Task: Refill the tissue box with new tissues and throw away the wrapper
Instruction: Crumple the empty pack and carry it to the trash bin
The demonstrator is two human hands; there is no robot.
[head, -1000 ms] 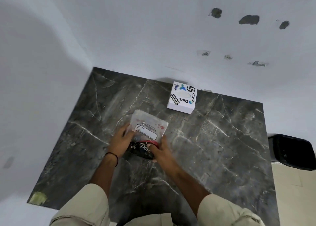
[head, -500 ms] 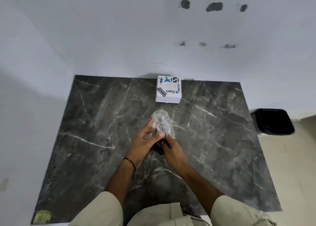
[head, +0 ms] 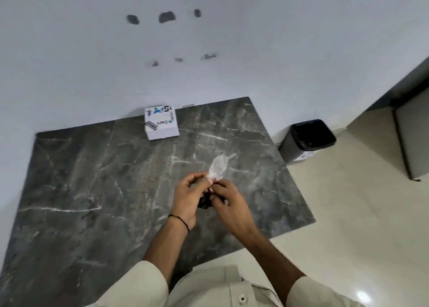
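- The wrapper (head: 217, 167) is crumpled between both hands, above the right half of the tabletop (head: 92, 190), nearer the front edge than the back one. A clear, pale end sticks up and away from the fingers; a dark printed part hangs below, between the palms.
- The left hand (head: 185, 197) has its fingers curled, and its fingertips pinch the wrapper near the clear end. The right hand (head: 228, 202) is closed around the lower dark part, thumb side towards the left hand. The two hands are almost touching.
- The long axis of the wrapper runs from the hands up and towards the back right corner of the tabletop.
- The bin (head: 306, 139) stands on the floor just beside the right edge of the tabletop, near its back right corner, with the black opening upwards. It lies to the right and forward of the hands, so the right hand is the nearer one for the throw, in my judgement.
- The tissue box (head: 161, 123) sits at the back edge of the tabletop, against the wall, well apart from the hands. I cannot tell whether tissues are inside.
- Count: one wrapper, one tissue box, one bin, two hands. I see no loose tissues on the tabletop.
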